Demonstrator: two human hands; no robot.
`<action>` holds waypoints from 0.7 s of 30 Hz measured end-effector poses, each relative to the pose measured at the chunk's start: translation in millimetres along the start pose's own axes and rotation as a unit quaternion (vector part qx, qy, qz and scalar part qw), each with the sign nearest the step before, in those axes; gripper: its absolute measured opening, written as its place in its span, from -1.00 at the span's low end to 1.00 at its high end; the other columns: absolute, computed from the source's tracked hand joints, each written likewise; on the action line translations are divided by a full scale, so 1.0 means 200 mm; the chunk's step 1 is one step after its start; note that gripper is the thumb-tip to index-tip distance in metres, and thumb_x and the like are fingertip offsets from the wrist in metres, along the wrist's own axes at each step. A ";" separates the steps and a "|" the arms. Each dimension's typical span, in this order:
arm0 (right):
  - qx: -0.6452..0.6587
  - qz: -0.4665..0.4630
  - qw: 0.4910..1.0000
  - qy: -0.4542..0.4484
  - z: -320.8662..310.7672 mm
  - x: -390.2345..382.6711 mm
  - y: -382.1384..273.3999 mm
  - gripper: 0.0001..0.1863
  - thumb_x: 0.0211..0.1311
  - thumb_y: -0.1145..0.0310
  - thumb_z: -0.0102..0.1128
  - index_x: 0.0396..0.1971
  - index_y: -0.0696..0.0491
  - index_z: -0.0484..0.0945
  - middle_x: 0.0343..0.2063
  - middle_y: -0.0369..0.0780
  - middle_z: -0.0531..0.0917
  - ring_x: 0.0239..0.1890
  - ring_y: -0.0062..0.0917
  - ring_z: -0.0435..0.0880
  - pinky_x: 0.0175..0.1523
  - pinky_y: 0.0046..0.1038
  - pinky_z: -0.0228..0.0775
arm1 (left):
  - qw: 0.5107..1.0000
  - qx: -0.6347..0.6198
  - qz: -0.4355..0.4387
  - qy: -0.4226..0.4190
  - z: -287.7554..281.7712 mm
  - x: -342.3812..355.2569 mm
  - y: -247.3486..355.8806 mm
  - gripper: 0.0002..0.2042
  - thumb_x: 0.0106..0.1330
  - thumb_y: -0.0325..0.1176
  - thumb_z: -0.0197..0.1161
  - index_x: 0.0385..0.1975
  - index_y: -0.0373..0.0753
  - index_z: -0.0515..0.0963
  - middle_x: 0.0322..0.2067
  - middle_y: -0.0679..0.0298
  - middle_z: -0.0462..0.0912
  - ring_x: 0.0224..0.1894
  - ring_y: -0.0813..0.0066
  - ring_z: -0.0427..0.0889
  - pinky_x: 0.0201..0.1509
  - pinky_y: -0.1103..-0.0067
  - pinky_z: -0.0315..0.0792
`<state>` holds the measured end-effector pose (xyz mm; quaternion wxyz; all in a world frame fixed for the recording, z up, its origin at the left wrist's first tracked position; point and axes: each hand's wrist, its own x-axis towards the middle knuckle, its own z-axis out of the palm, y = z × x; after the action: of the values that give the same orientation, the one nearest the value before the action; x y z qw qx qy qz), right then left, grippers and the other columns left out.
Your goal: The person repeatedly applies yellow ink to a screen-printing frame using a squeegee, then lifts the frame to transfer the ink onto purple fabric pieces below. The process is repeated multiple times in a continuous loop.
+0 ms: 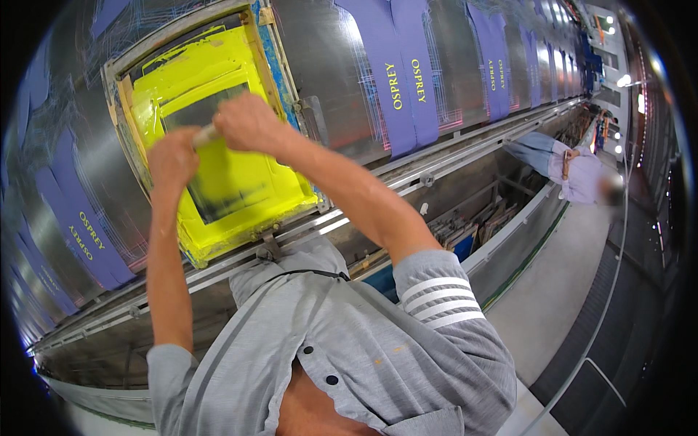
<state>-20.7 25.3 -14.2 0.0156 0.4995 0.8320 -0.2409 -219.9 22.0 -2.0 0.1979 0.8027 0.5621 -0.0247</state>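
My left hand and my right hand are both closed around the pale handle of a squeegee, side by side above a screen-printing frame. The squeegee's lower part is mostly hidden by my hands and smeared by motion. Bright yellow ink covers much of the mesh and the frame's inner edges. A darker rectangle of mesh shows through in the middle. Beneath, the frame rests on a long metal printing table, its near end by the table's front rail.
Purple fabric pieces with yellow print lie to the right, and more purple pieces to the left. A metal rail runs along the table's edge. Below are shelved flat frames. Another person stands far right beside the table.
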 end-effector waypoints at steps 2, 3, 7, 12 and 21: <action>0.021 -0.029 0.998 0.058 0.17 -0.28 -0.12 -0.90 -0.05 0.32 0.32 -0.52 0.01 0.71 -0.38 -0.14 0.71 -0.26 -0.26 0.73 -0.02 -0.13 0.51 | 1.000 -0.015 -0.019 -0.001 0.09 -0.30 0.11 -0.67 0.09 -0.46 0.22 -0.16 0.02 0.75 -0.29 0.12 0.75 -0.29 0.05 0.74 -0.20 0.22 0.59; 0.037 -0.029 0.997 0.060 0.24 -0.39 -0.17 -0.92 -0.05 0.34 0.32 -0.55 0.00 0.70 -0.37 -0.15 0.70 -0.25 -0.26 0.72 0.01 -0.12 0.48 | 0.999 -0.015 -0.037 -0.015 0.14 -0.43 0.16 -0.66 0.08 -0.48 0.23 -0.16 0.02 0.75 -0.27 0.14 0.76 -0.28 0.06 0.74 -0.20 0.23 0.60; 0.080 -0.066 0.994 0.024 0.30 -0.56 -0.31 -0.92 -0.10 0.41 0.29 -0.53 0.05 0.68 -0.41 -0.16 0.67 -0.29 -0.22 0.72 -0.11 -0.15 0.55 | 0.995 -0.091 -0.021 0.022 0.28 -0.72 0.15 -0.66 0.07 -0.50 0.23 -0.17 0.00 0.75 -0.29 0.16 0.76 -0.26 0.07 0.73 -0.21 0.25 0.59; 0.035 0.006 0.992 -0.123 0.02 -0.24 -0.07 -0.84 0.01 0.35 0.30 -0.37 -0.07 0.76 -0.35 -0.18 0.76 -0.24 -0.23 0.78 -0.16 -0.18 0.63 | 0.997 0.009 -0.039 -0.068 0.04 -0.31 0.18 -0.76 0.11 -0.45 0.22 -0.28 0.00 0.75 -0.49 0.07 0.69 -0.35 0.00 0.71 -0.29 0.18 0.56; -0.024 -0.005 0.999 -0.036 -0.29 0.12 0.21 -0.82 0.04 0.39 0.24 -0.32 -0.05 0.71 -0.35 -0.16 0.73 -0.25 -0.19 0.74 -0.15 -0.17 0.58 | 0.999 0.033 -0.012 0.033 -0.15 0.23 0.14 -0.88 0.11 -0.35 0.23 -0.45 -0.07 0.72 -0.51 0.12 0.70 -0.35 0.08 0.74 -0.28 0.21 0.58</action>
<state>15.5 85.1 14.5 0.0558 0.4857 0.8390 -0.2388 -182.7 65.0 21.3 0.1523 0.8026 0.5765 -0.0189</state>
